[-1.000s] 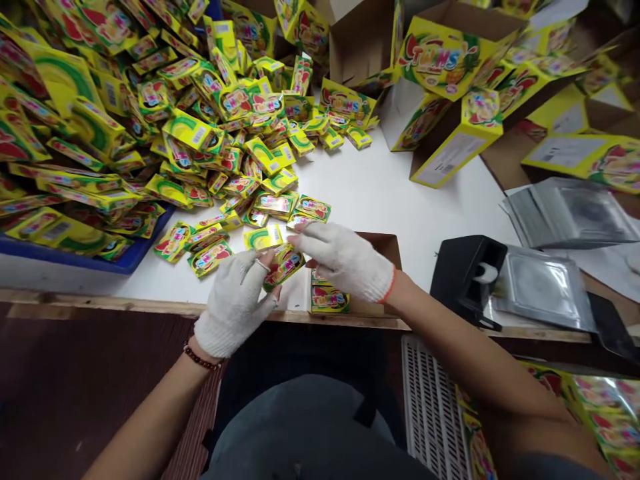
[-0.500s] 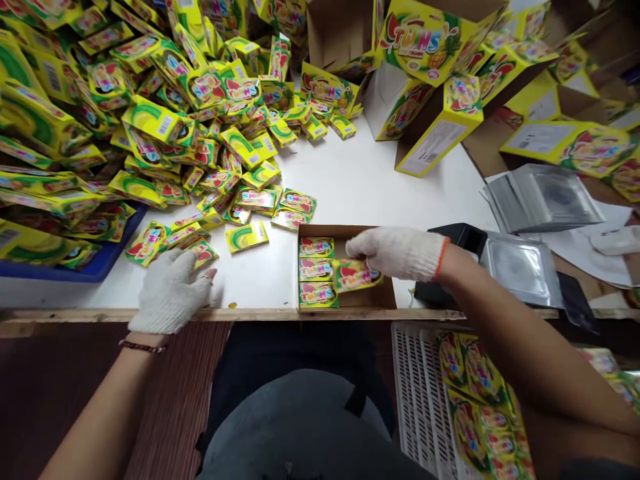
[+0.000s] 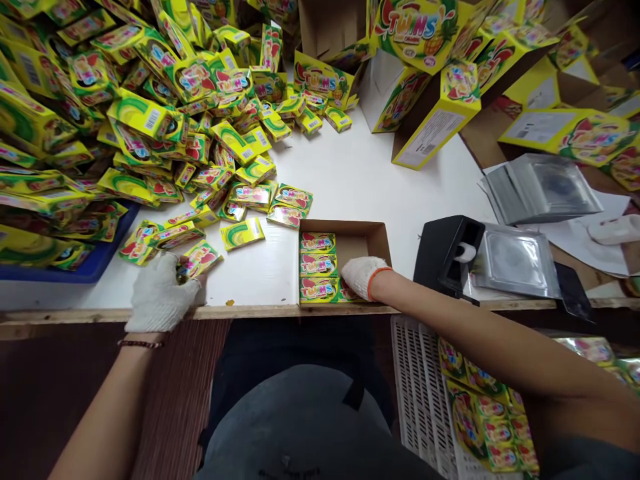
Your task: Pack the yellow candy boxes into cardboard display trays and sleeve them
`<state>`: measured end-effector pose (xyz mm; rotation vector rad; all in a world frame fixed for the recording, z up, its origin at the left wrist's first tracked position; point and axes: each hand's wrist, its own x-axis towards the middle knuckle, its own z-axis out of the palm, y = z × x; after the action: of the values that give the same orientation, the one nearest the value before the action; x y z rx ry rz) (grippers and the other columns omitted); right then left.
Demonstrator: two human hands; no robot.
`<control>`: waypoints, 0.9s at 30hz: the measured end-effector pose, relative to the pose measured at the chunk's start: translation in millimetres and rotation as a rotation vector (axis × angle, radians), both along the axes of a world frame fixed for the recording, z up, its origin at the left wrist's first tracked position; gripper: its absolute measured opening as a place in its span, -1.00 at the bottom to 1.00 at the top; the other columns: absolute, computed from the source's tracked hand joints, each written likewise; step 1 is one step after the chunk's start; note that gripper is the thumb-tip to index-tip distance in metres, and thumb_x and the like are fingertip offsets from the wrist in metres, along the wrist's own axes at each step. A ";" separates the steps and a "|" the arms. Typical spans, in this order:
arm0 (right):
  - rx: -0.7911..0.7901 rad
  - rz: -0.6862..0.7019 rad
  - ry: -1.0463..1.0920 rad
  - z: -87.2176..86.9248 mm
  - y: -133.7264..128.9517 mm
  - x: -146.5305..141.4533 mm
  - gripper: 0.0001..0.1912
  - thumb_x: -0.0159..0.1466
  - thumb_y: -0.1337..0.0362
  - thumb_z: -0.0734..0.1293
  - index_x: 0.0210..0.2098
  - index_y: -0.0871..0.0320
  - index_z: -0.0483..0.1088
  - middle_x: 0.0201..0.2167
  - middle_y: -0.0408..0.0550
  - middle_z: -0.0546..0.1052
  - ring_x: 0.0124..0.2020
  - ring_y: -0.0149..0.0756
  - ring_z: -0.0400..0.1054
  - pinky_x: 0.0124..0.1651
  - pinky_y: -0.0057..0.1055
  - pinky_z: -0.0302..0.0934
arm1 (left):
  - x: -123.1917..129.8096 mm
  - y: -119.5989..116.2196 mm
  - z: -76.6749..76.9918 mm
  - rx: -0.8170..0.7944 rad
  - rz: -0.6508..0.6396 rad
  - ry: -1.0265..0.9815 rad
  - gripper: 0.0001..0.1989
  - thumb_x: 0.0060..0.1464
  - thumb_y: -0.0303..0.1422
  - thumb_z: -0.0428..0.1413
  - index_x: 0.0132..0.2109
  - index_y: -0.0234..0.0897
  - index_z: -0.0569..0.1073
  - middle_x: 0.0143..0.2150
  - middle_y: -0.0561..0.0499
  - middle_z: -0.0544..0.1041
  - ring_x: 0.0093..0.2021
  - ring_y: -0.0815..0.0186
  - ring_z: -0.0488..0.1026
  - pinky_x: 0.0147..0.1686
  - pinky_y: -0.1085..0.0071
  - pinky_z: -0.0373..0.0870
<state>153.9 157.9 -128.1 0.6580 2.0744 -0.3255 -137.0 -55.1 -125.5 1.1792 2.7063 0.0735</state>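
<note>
An open shallow carton (image 3: pixel 360 233) lies at the table's front edge, with a column of three small TWINS boxes (image 3: pixel 319 265) along its left side. My right hand (image 3: pixel 364 277), in a white glove with an orange cuff, is inside the carton, its fingers on another small box (image 3: pixel 346 291) beside the bottom one of the column. My left hand (image 3: pixel 163 290), gloved too, has its fingers closed round a small box (image 3: pixel 200 259) left of the carton. A loose yellow box (image 3: pixel 243 234) lies between that hand and the carton.
A large heap of small boxes (image 3: pixel 150 120) covers the left, partly over a blue tray (image 3: pixel 107 250). Taller display cartons (image 3: pixel 430 133) stand at the back. On the right are a black tape dispenser (image 3: pixel 443 257) and clear plastic trays (image 3: pixel 520 260). A white crate (image 3: pixel 415 387) sits below.
My right hand has moved down and left, bringing its box against the bottom of the column. My left hand has taken hold of a box and raised it slightly.
</note>
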 end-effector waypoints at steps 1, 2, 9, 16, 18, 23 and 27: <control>-0.001 -0.007 0.010 -3.5 -0.7 2.1 -0.61 0.15 0.29 0.43 -0.03 0.27 0.55 -0.08 0.31 0.59 -0.04 0.11 0.51 -0.11 -0.20 0.38 | 6.7 -2.1 -0.3 0.092 -0.017 -0.011 -0.57 0.12 -0.16 0.09 0.04 -0.37 0.40 -0.13 -0.11 0.46 -0.05 -0.03 0.45 -0.09 0.09 0.42; 0.007 -0.015 0.033 -7.0 -0.8 4.6 -0.60 0.15 0.29 0.43 -0.02 0.25 0.53 -0.05 0.28 0.58 -0.04 0.06 0.51 -0.12 -0.24 0.37 | 14.9 -4.0 -0.5 0.205 -0.046 -0.033 -0.55 0.09 -0.16 0.13 0.06 -0.35 0.40 -0.11 -0.11 0.47 -0.05 0.00 0.45 -0.06 0.10 0.42; 0.014 -0.097 0.142 7.2 7.1 14.4 -0.68 0.22 0.31 0.35 -0.02 0.17 0.47 -0.05 0.16 0.56 -0.09 -0.08 0.49 -0.18 -0.35 0.29 | 82.2 15.3 6.6 0.738 -0.467 -0.107 -0.46 0.12 -0.25 0.19 0.21 -0.30 0.28 0.07 -0.18 0.47 0.04 0.11 0.46 0.07 0.14 0.44; 0.031 -0.216 1.019 88.9 4.0 10.0 -0.64 0.28 0.21 0.31 0.06 0.13 0.37 -0.04 0.05 0.53 -0.05 -0.12 0.42 0.03 -0.23 0.29 | 128.5 63.1 21.2 0.812 -0.872 0.178 -0.41 0.08 -0.48 0.12 0.27 -0.30 0.22 0.00 -0.22 0.50 0.02 0.06 0.45 -0.01 0.11 0.45; -0.085 -0.385 1.167 96.0 6.2 10.9 -0.44 0.21 0.16 0.39 0.17 0.11 0.27 0.01 0.05 0.49 -0.09 -0.14 0.43 -0.03 -0.21 0.35 | 135.6 71.5 25.0 0.918 -0.818 0.168 -0.40 0.11 -0.44 0.14 0.28 -0.27 0.20 0.01 -0.22 0.48 0.03 0.07 0.44 -0.01 0.11 0.44; -0.494 -0.749 1.295 75.9 -9.3 16.6 -0.49 0.16 -0.01 0.43 -0.01 0.10 0.31 -0.16 -0.03 0.51 -0.19 -0.21 0.44 -0.17 -0.27 0.39 | 151.7 78.7 32.5 1.100 -0.506 0.086 -0.29 0.11 -0.29 0.21 0.35 -0.24 0.14 0.06 -0.21 0.43 0.06 0.04 0.41 0.04 0.07 0.40; -0.465 -0.877 1.428 61.6 -26.8 22.6 -0.66 0.25 0.01 0.36 -0.12 0.09 0.33 -0.22 -0.08 0.53 -0.22 -0.24 0.42 -0.17 -0.29 0.36 | 166.0 76.7 22.8 1.033 -0.580 -0.003 -0.28 0.18 -0.25 0.14 0.39 -0.25 0.04 0.08 -0.22 0.44 0.07 0.07 0.42 0.04 0.12 0.41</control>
<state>176.5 131.2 -66.5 1.1880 2.5844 -2.2190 28.9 21.7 -102.6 2.1106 2.1466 1.4844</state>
